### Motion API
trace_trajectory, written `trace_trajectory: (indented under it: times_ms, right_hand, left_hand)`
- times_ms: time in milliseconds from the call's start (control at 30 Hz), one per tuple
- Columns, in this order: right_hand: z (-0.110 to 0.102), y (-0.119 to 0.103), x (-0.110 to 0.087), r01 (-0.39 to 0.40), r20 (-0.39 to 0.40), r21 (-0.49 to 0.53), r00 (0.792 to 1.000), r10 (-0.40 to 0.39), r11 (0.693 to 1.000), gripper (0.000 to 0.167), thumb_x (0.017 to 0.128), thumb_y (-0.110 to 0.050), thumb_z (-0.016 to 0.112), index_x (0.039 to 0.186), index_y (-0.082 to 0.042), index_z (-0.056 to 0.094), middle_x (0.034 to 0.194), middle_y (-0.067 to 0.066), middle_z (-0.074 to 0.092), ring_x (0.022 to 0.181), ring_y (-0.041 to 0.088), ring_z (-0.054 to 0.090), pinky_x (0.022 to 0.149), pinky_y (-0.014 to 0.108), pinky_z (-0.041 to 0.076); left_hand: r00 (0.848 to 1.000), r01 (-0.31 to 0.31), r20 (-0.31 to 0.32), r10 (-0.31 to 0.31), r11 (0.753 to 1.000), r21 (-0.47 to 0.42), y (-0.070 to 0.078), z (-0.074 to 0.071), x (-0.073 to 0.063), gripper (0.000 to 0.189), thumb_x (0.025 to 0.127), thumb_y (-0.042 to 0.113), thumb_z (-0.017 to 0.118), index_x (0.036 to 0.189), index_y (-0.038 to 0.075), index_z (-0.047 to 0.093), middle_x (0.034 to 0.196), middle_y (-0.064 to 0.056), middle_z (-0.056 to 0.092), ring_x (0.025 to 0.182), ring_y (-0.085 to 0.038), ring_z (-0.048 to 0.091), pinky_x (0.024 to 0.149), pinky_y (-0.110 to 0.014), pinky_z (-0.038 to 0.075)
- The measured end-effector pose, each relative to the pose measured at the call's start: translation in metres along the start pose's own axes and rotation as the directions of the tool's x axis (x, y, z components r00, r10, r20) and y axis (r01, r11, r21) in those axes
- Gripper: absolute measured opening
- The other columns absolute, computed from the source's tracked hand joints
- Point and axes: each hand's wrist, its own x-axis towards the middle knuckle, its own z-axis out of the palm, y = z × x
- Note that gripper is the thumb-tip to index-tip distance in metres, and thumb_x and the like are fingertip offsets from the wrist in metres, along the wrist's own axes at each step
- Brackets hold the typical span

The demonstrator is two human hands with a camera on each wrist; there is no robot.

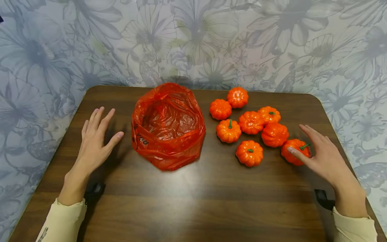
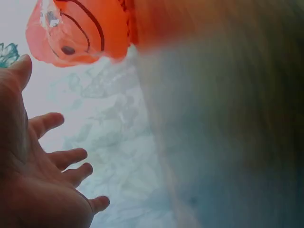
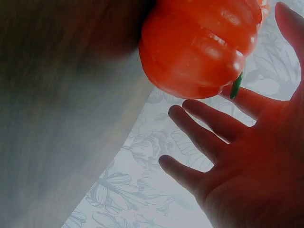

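Observation:
A red plastic bag (image 1: 169, 148) stands on the brown table with its mouth spread wide and facing up. Left of it, my left hand (image 1: 93, 144) hovers with fingers spread, holding nothing; the bag's printed side (image 2: 85, 28) shows beyond the thumb in the left wrist view. At the right, my right hand (image 1: 326, 158) is spread around a small orange pumpkin (image 1: 294, 153) with a green stem. Thumb and fingers stand to either side of this pumpkin (image 3: 199, 47), uncurled. Several more small pumpkins (image 1: 251, 122) lie grouped between the bag and my right hand.
The wooden table (image 1: 187, 205) has rounded far corners and backs onto a wall (image 1: 193, 43) with floral paper. One pumpkin (image 1: 249, 153) lies nearest the front of the group; another (image 1: 237, 97) sits close to the back edge. Dark straps (image 1: 324, 199) are at the wrists.

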Motion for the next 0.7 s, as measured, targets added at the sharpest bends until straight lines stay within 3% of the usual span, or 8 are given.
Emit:
trace_trajectory:
  times_ms: [133, 233, 333, 400, 467, 567, 700]
  right_hand:
    - [0.001, 0.002, 0.000, -0.025, 0.020, -0.005, 0.999, 0.025, 1.000, 0.087, 0.092, -0.036, 0.081, 0.164, -0.013, 0.037, 0.159, 0.030, 0.044, 0.137, 0.060, 0.043, 0.106, 0.077, 0.032]
    - [0.002, 0.003, 0.000, -0.038, 0.023, 0.007, 0.999, 0.038, 0.999, 0.086, 0.092, -0.035, 0.081, 0.163, -0.013, 0.039, 0.153, 0.031, 0.050, 0.134, 0.059, 0.047, 0.102, 0.076, 0.034]
    - [0.001, 0.004, -0.002, -0.044, 0.014, 0.033, 0.999, 0.043, 0.999, 0.085, 0.091, -0.033, 0.082, 0.163, -0.016, 0.040, 0.148, 0.031, 0.054, 0.130, 0.058, 0.050, 0.102, 0.074, 0.034]
    - [0.000, 0.005, -0.004, -0.050, 0.006, 0.047, 0.999, 0.050, 0.998, 0.085, 0.090, -0.031, 0.084, 0.163, -0.020, 0.041, 0.146, 0.030, 0.056, 0.126, 0.056, 0.053, 0.101, 0.064, 0.039]
    - [-0.001, 0.006, -0.004, -0.052, 0.003, 0.049, 0.999, 0.052, 0.997, 0.085, 0.089, -0.029, 0.084, 0.163, -0.022, 0.042, 0.145, 0.029, 0.058, 0.121, 0.054, 0.055, 0.095, 0.056, 0.039]
    - [-0.001, 0.006, -0.003, -0.057, 0.007, 0.047, 0.998, 0.056, 0.997, 0.087, 0.088, -0.029, 0.085, 0.163, -0.023, 0.042, 0.143, 0.029, 0.059, 0.116, 0.053, 0.057, 0.089, 0.052, 0.037]
    - [0.001, 0.007, -0.001, -0.061, 0.023, 0.058, 0.998, 0.060, 0.996, 0.087, 0.087, -0.030, 0.086, 0.162, -0.021, 0.042, 0.142, 0.031, 0.059, 0.117, 0.054, 0.056, 0.090, 0.062, 0.037]
  left_hand:
    - [0.999, 0.039, 0.006, -0.039, 0.989, -0.140, 0.001, 0.005, 0.004, 0.073, 0.099, 0.031, 0.073, 0.164, 0.036, 0.038, 0.173, -0.004, 0.029, 0.160, -0.035, 0.024, 0.121, -0.074, 0.017]
    - [0.997, 0.080, 0.033, -0.075, 0.972, -0.219, 0.002, 0.009, 0.008, 0.074, 0.099, 0.024, 0.073, 0.162, 0.041, 0.038, 0.170, 0.003, 0.034, 0.157, -0.031, 0.032, 0.121, -0.069, 0.025]
    - [0.995, 0.096, 0.059, -0.082, 0.954, -0.284, 0.000, 0.016, 0.014, 0.072, 0.101, 0.018, 0.071, 0.162, 0.039, 0.038, 0.167, 0.000, 0.041, 0.152, -0.029, 0.039, 0.124, -0.046, 0.033]
    - [0.994, 0.096, 0.076, -0.075, 0.939, -0.331, -0.003, 0.022, 0.017, 0.072, 0.101, 0.014, 0.069, 0.163, 0.035, 0.038, 0.165, -0.005, 0.044, 0.149, -0.029, 0.043, 0.120, -0.030, 0.037]
    - [0.995, 0.089, 0.086, -0.060, 0.916, -0.390, -0.006, 0.028, 0.020, 0.071, 0.102, 0.009, 0.067, 0.163, 0.031, 0.038, 0.163, -0.011, 0.045, 0.147, -0.030, 0.046, 0.114, -0.021, 0.039]
    - [0.994, 0.086, 0.094, -0.046, 0.872, -0.482, -0.007, 0.033, 0.023, 0.068, 0.103, 0.005, 0.063, 0.163, 0.025, 0.039, 0.161, -0.017, 0.045, 0.146, -0.031, 0.047, 0.114, -0.022, 0.041]
    - [0.996, 0.087, 0.076, -0.052, 0.813, -0.576, -0.004, 0.035, 0.026, 0.062, 0.104, 0.003, 0.060, 0.161, 0.018, 0.043, 0.157, -0.023, 0.047, 0.144, -0.030, 0.049, 0.114, -0.023, 0.043]
